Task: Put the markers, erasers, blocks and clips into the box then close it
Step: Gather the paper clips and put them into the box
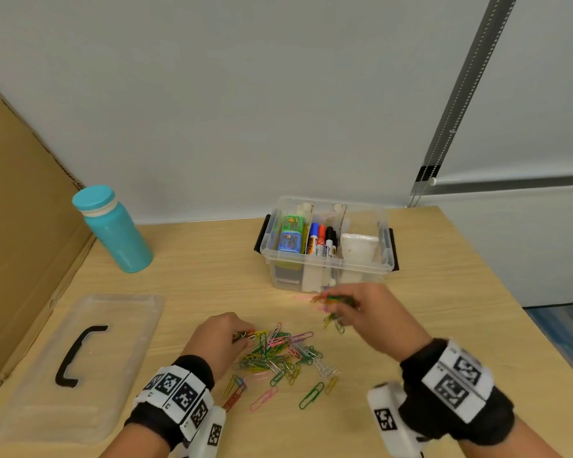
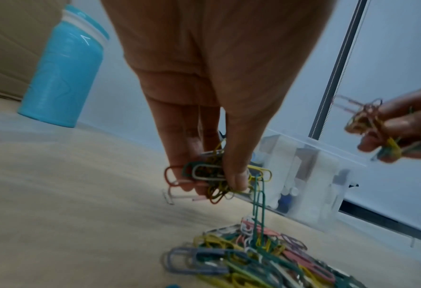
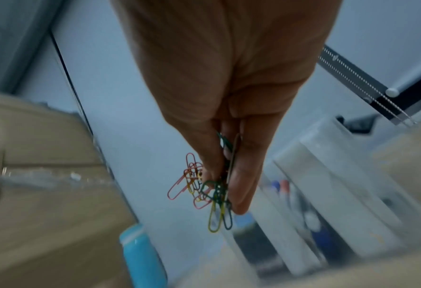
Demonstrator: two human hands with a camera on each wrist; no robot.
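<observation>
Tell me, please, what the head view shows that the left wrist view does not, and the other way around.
Only the head view shows the clear lid with its black handle lying flat at the table's left, the box's open top with markers standing inside, and both wristbands.

Only the left wrist view shows the left hand's fingers closely, pinching a clump of clips, with a green clip dangling down to the pile.

Both show the left hand, the right hand holding its own bunch of clips, the clip pile, the blue bottle and the box.
</observation>
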